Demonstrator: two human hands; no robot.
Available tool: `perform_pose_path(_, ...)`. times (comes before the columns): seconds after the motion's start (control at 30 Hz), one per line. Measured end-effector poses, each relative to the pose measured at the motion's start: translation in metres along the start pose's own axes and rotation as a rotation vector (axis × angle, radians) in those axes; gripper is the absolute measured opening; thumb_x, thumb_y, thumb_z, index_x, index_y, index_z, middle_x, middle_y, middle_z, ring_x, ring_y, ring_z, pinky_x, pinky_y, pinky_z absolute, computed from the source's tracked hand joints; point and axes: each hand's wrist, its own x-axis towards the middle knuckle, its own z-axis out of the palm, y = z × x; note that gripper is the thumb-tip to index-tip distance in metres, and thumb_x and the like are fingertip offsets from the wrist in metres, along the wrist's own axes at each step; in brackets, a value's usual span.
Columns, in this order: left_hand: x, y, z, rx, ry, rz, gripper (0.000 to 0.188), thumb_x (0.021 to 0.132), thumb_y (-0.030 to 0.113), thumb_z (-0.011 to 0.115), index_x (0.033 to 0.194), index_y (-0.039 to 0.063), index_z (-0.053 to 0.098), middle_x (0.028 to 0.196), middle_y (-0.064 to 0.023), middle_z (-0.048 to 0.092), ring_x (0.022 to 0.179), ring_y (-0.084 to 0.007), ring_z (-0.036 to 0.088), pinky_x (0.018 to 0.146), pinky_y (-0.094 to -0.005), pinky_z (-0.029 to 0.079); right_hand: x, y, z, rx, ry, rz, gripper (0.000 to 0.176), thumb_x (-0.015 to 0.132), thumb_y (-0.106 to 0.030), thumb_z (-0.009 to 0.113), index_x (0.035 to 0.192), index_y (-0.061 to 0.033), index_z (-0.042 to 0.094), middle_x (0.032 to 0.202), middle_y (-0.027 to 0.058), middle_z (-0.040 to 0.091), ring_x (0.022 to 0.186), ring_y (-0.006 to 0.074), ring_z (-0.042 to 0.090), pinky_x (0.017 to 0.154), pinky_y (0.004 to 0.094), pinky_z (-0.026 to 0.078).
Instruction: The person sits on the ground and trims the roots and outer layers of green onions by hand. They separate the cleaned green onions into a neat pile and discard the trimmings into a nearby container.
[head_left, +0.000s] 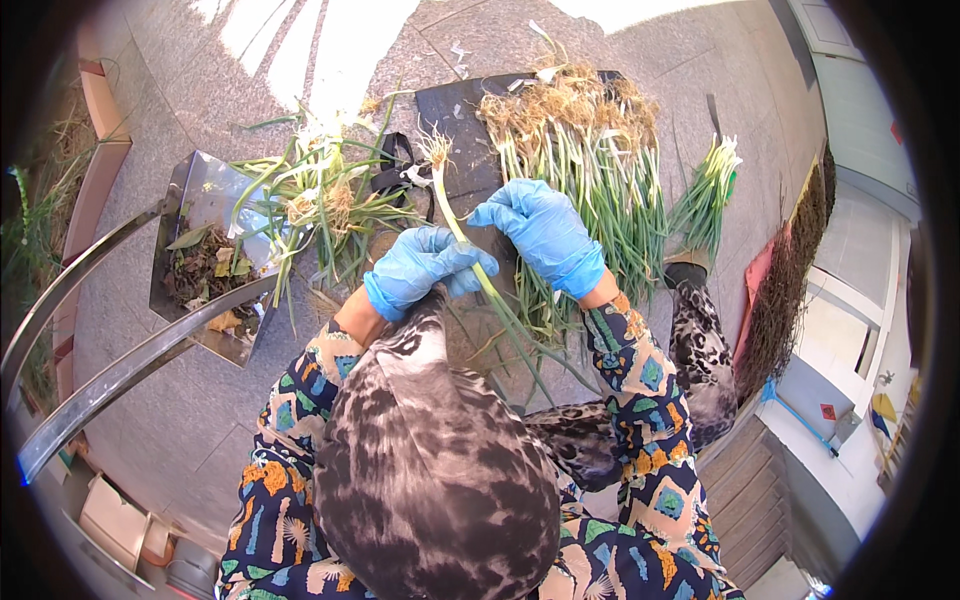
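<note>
In my blue-gloved left hand is a single spring onion, its pale stem gripped partway down. The rooted end points up and away, and the green leaves trail down to the right past my knee. My right hand, also in a blue glove, is beside the stem with fingers curled and tips together; I see nothing between them. Beyond it lies a wide row of spring onions, brown roots at the far end. On the left is a tangled heap of spring onions with roots and leaves mixed.
A dark mat lies partly under the row. A metal dustpan at left holds dry leaves and soil, near curved metal bars. A small spring onion bundle lies far right. A twig broom lies along the right side.
</note>
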Motion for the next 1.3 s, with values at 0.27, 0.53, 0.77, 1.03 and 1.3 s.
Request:
perform_pose_path(0.27, 0.002, 0.001, -0.001, -0.025, -0.16, -0.045, 0.017, 0.081, 0.015, 0.062, 0.083, -0.001, 0.065, 0.079, -0.0087, 0.066, 0.061, -0.0093, 0.059, 0.056, -0.0213, 0.048, 0.057, 0.027, 0.001, -0.396, 0.53, -0.211, 0.012, 0.082, -0.015, 0.054, 0.073, -0.0081, 0.058, 0.073, 0.0104, 0.056, 0.072, 0.0277, 0.055, 0.064, 0.0378, 0.044)
perform_pose_path(0.53, -0.007, -0.005, -0.005, 0.06, -0.081, -0.05, 0.02, 0.083, 0.016, 0.059, 0.089, -0.003, 0.065, 0.077, -0.0088, 0.066, 0.061, -0.0099, 0.06, 0.056, -0.0216, 0.049, 0.092, 0.02, 0.01, 0.147, 0.3, 0.01, 0.016, 0.077, -0.019, 0.063, 0.079, -0.003, 0.06, 0.079, 0.0076, 0.058, 0.072, 0.0226, 0.057, 0.067, 0.0328, 0.045)
perform_pose_path(0.77, -0.01, -0.007, -0.006, 0.133, 0.112, -0.029, 0.02, 0.079, 0.018, 0.064, 0.082, -0.002, 0.063, 0.072, -0.0058, 0.065, 0.057, -0.0083, 0.058, 0.051, -0.0197, 0.046, 0.044, -0.026, 0.029, -0.055, 0.092, -0.126, 0.028, 0.069, -0.021, 0.071, 0.094, -0.0098, 0.065, 0.081, 0.0064, 0.059, 0.073, 0.0173, 0.058, 0.062, 0.0256, 0.047)
perform_pose_path(1.03, -0.011, -0.007, -0.014, 0.037, 0.232, 0.104, 0.018, 0.083, 0.017, 0.059, 0.083, -0.001, 0.062, 0.061, -0.0044, 0.058, 0.043, -0.0079, 0.049, 0.04, -0.019, 0.038, 0.046, -0.027, 0.057, 0.199, 0.153, -0.081, 0.013, 0.07, -0.021, 0.068, 0.074, -0.0098, 0.065, 0.069, 0.0046, 0.058, 0.062, 0.02, 0.058, 0.055, 0.0303, 0.047)
perform_pose_path(1.3, -0.018, -0.006, -0.017, -0.057, 0.175, 0.15, 0.022, 0.084, 0.021, 0.059, 0.084, -0.001, 0.064, 0.062, -0.0042, 0.06, 0.045, -0.007, 0.051, 0.042, -0.0185, 0.039, 0.076, -0.02, 0.049, 0.529, 0.146, 0.215, 0.041, 0.077, -0.04, 0.063, 0.084, 0.0002, 0.062, 0.069, 0.0096, 0.059, 0.063, 0.0176, 0.056, 0.059, 0.0296, 0.045)
